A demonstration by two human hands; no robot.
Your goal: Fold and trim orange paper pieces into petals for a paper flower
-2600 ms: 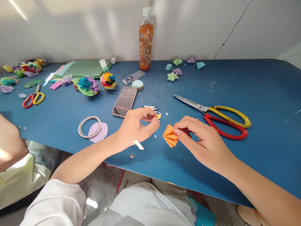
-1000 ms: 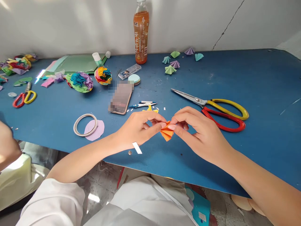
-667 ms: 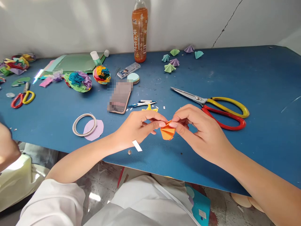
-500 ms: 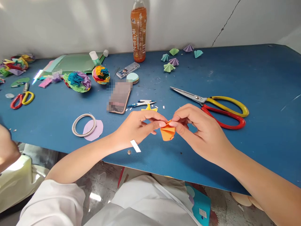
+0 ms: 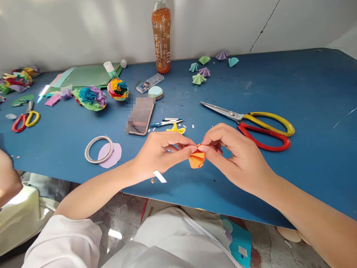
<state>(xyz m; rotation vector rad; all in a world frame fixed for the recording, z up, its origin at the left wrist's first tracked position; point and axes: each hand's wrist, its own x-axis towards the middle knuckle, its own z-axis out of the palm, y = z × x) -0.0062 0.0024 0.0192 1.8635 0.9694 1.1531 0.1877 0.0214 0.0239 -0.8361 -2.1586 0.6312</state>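
Head view: a blue table (image 5: 279,82) fills most of the frame, its far edge meeting a pale wall (image 5: 212,26) that a dark crack (image 5: 261,31) crosses at the upper right; a stained floor (image 5: 122,208) shows along the bottom. An orange bottle (image 5: 161,41) stands upright near the wall at upper centre, with small pleated papers (image 5: 199,79) to its right. Large scissors (image 5: 236,115) lie right of centre, while a roll of tape (image 5: 86,153) overlaps a lilac paper disc (image 5: 113,158) at centre left. Both hands meet mid-frame: the left hand (image 5: 160,152) and the right hand (image 5: 234,153) pinch a folded orange paper (image 5: 196,161) along its upper edge, thumbs and fingers drawn close together. Those fingers cover the pinched edge, so its exact folds are hard to make out. A white strip (image 5: 160,176) shows against the left wrist.
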